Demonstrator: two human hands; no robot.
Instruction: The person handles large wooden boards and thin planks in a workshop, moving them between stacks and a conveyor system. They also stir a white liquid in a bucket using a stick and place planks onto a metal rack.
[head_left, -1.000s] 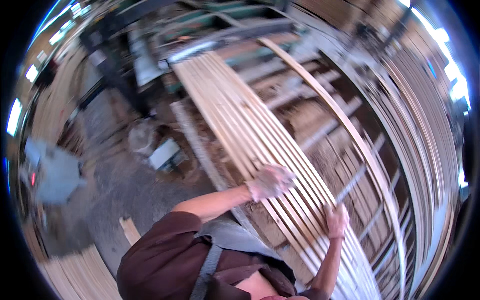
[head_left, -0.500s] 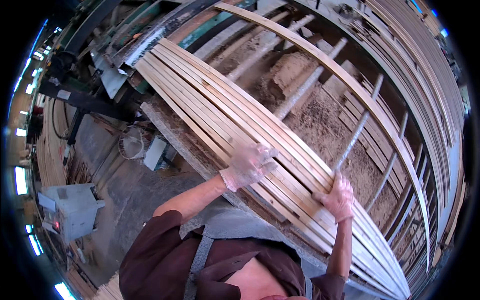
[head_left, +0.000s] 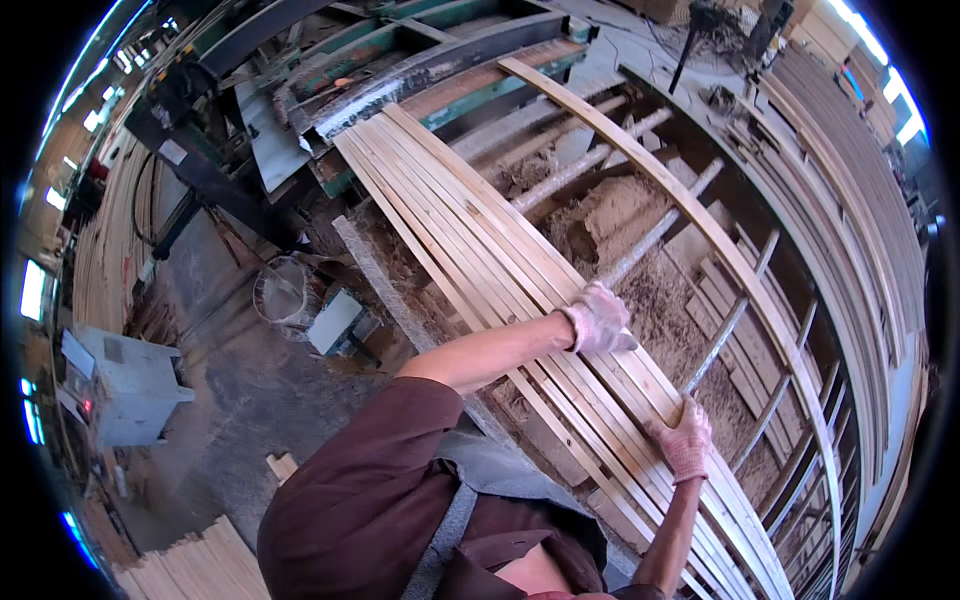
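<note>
Long pale wooden strips (head_left: 470, 245) lie side by side in a slanting row across the bars of a metal frame. My left hand (head_left: 600, 318), in a whitish-pink work glove, reaches across the row and curls over its far edge, its fingertips partly hidden behind the outer strip. Nearer to me, my right hand (head_left: 683, 440), gloved alike, grips the same far edge, thumb on top and fingers over the side. On the near side, one or two strips splay apart from the others, leaving narrow gaps.
A single long strip (head_left: 690, 205) lies apart on the metal bars (head_left: 655, 245), beyond the row. Sawdust and offcuts (head_left: 640, 280) fill the space beneath. Green machinery (head_left: 440, 105) stands at the far end. At left are a bucket (head_left: 285, 290) and a grey box (head_left: 130, 385).
My left hand has moved from the middle of the row to its far edge. The gap between the strips in the middle has narrowed. My right hand keeps its hold on the far edge.
</note>
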